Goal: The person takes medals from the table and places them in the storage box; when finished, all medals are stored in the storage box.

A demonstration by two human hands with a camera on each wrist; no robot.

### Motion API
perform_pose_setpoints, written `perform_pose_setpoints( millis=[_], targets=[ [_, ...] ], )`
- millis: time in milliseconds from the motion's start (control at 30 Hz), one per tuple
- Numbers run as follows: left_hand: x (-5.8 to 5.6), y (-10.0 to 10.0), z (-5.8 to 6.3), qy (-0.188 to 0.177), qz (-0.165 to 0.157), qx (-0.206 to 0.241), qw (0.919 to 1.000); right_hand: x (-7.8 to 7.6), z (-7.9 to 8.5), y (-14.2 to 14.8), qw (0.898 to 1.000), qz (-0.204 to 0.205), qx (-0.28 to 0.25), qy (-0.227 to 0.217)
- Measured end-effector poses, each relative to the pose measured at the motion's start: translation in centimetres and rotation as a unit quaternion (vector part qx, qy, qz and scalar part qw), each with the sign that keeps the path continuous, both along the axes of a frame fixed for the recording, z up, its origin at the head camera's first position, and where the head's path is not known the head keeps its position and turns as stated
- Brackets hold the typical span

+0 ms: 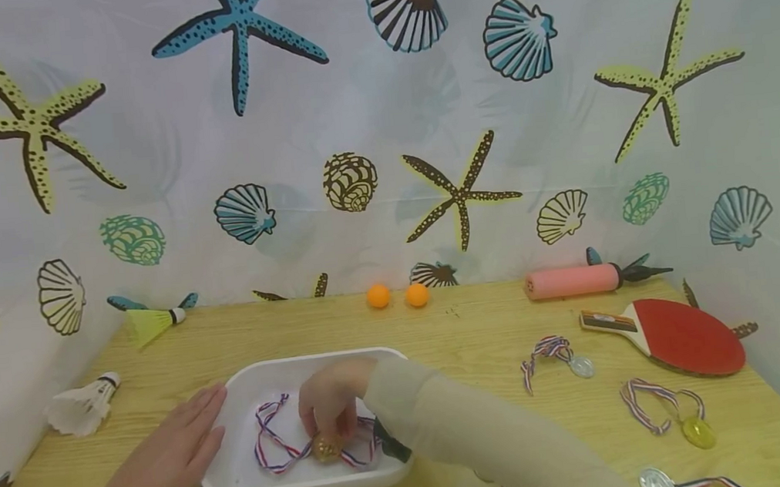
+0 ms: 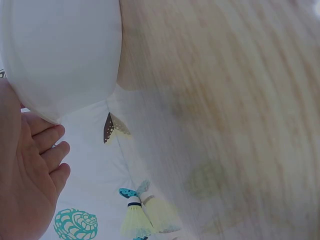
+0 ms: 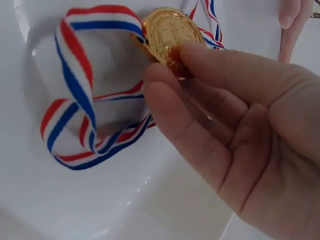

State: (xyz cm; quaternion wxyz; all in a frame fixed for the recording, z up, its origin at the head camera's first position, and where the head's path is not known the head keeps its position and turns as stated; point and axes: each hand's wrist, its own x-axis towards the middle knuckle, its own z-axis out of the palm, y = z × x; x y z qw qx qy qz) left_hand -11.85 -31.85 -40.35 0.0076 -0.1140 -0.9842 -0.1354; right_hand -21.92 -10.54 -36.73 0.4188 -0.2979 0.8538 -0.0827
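My right hand (image 1: 334, 399) is inside the white plastic tub (image 1: 244, 484). Its thumb and fingertips pinch the edge of a gold medal (image 3: 170, 35), whose red, white and blue ribbon (image 3: 75, 82) lies looped on the tub floor on both sides. From the left, my left hand (image 1: 178, 448) touches the tub's outer side with its fingers fairly straight. In the left wrist view that left hand (image 2: 30, 165) is at the corner of the tub (image 2: 65, 55), partly cut off by the frame.
At left lie a yellow shuttlecock (image 1: 153, 323) and a white one (image 1: 86, 404). Two orange balls (image 1: 378, 296) sit at the back. To the right are a pink pump (image 1: 572, 281), a red paddle (image 1: 687, 337), a silver medal (image 1: 582, 367), a yellowish medal (image 1: 698, 432) and another silver medal (image 1: 657, 482).
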Motion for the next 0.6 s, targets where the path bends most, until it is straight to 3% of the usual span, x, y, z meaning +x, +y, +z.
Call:
perform_pose_setpoints(
  millis=[367, 600],
  targets=[
    [0.02, 0.16, 0.27, -0.002, 0.001, -0.003, 1.0000, -0.20, -0.30, -0.35, 0.998, 0.017, 0.001, 0.063],
    [0.07, 0.09, 0.19, 0.011, -0.006, -0.004, 0.9999, -0.71, -0.73, -0.74, 0.996, -0.010, -0.027, 0.080]
  ],
)
